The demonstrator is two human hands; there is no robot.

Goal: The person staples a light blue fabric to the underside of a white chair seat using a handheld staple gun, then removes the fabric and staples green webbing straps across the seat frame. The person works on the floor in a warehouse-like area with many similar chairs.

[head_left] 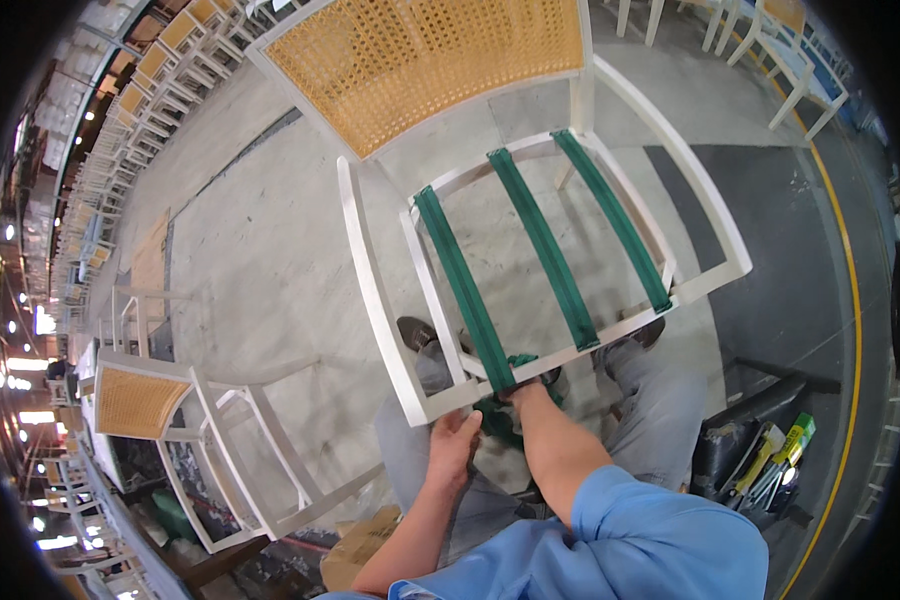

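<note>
Left hand (454,443): fingers curled around the near rail of the white chair frame (425,405), gripping it from below. Right hand (523,397): fingers hidden behind the rail, apparently closed on the loose end of the green webbing strap (467,290). Three such straps span the open seat, near to far. Beyond, the cane backrest (425,60); at left, another cane-backed chair (138,402); at right, a tool bag (760,455).
</note>
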